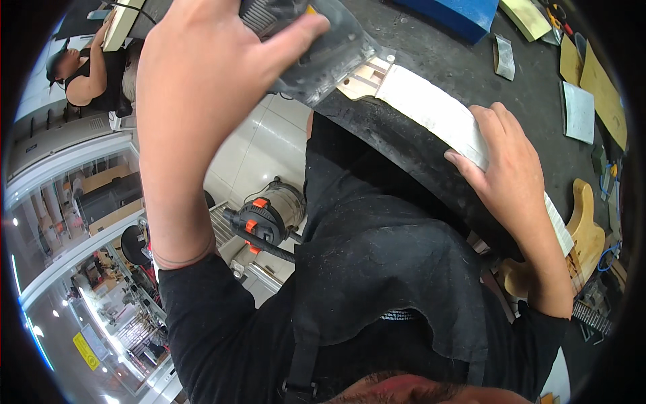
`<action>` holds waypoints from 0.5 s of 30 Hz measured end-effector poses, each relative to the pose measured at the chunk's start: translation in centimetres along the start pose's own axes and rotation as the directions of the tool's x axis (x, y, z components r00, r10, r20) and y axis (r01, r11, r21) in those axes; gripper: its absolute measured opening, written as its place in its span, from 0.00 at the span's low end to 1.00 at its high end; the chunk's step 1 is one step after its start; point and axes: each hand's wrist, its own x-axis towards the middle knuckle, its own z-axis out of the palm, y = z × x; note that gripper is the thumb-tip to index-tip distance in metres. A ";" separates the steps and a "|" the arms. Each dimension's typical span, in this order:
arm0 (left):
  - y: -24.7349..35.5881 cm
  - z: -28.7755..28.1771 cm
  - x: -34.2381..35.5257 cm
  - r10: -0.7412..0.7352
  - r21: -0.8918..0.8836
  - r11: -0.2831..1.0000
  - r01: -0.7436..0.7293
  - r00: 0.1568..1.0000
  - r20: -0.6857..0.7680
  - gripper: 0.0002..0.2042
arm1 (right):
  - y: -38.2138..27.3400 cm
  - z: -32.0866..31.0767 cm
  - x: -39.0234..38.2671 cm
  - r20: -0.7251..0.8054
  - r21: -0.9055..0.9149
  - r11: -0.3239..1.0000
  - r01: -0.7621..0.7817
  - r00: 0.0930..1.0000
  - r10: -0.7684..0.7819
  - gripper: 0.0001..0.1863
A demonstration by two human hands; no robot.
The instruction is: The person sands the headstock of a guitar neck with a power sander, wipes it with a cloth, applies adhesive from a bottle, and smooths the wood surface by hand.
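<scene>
A wooden guitar [587, 236] lies along the dark workbench, its body at the far right. Pale white covering, like paper or tape, runs along its neck [431, 104], and the bare wood of the headstock [359, 82] shows at the left end. My right hand [505, 151] is closed around the covered neck, thumb on the near edge. My left hand [215, 57] grips a dark power tool [330, 57] with vent slits, perhaps a sander. The tool sits at the headstock and hides part of it. Most left fingers are hidden; the thumb lies along the tool.
Sanding sheets [580, 113] and a blue block [457, 13] lie on the workbench [431, 50], with a pale yellow block [525, 19] at the back. A vacuum cleaner [269, 212] stands on the tiled floor. Another person [91, 74] works at the far left, beyond a glass-fronted partition [74, 222].
</scene>
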 end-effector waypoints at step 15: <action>-0.6 -0.3 -0.8 0.131 -0.143 0.981 -0.133 0.991 -0.024 0.34 | -0.1 -0.1 0.1 -0.016 0.005 1.000 0.006 1.000 -0.006 0.31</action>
